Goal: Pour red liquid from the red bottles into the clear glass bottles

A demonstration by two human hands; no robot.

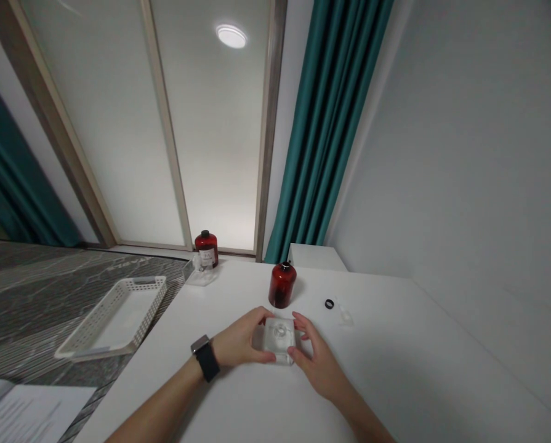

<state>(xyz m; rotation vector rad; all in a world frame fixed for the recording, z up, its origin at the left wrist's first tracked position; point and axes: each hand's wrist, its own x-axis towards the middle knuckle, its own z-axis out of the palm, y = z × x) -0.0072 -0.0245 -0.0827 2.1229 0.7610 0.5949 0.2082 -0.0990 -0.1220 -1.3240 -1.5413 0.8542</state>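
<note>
A clear, square, glass-like block (279, 336) with a round mark in its middle is between my hands over the white table. My left hand (239, 337), wearing a dark watch, grips its left side, thumb at the near edge and fingers at the far edge. On the right side, my right hand (320, 362) has its thumb at the near corner and its fingers curled by the far corner. Just beyond the block stands an uncapped-looking dark red bottle (282, 287). A small black ring (329, 304) and a translucent piece (346, 317) lie to the right.
Another red bottle (205, 246) with a label and black cap stands at the table's far left corner, behind a clear container (201, 274). A white basket (111, 354) sits left of the table (395, 369). Printed pages (35, 409) lie at lower left.
</note>
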